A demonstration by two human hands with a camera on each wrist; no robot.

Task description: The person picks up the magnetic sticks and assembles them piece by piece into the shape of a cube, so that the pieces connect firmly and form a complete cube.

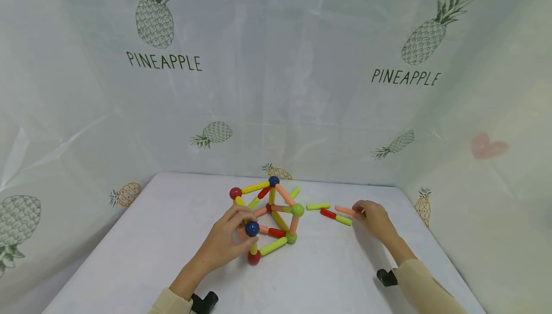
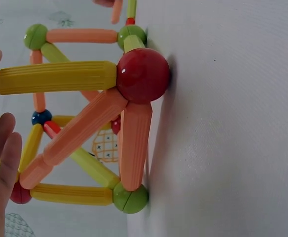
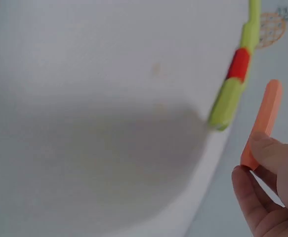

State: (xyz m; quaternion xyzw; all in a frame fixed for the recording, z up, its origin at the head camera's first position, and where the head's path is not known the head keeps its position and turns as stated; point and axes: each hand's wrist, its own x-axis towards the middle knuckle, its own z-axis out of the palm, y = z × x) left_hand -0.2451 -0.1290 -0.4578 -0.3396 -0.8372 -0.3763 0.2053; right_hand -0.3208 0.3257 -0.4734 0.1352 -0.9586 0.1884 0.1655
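A frame of coloured magnetic rods and balls stands on the table. My left hand (image 1: 222, 243) is at its near left side, thumb and fingers pinching a blue ball (image 1: 252, 228) at an upper corner. Below that ball a yellow rod (image 2: 55, 77) runs down to a red ball (image 2: 144, 75) at the table. Off to the right, my right hand (image 1: 376, 219) pinches one end of an orange rod (image 3: 266, 111) between thumb and fingertips. In the right wrist view the rod's far end points up, away from the hand.
Near the right hand lie a red rod (image 1: 328, 214) end to end with a green rod (image 1: 344, 220), and another green rod (image 1: 318, 206). One more green rod (image 1: 295, 192) lies behind the frame. A pineapple-print curtain (image 1: 276, 88) hangs behind the white table (image 1: 327, 275).
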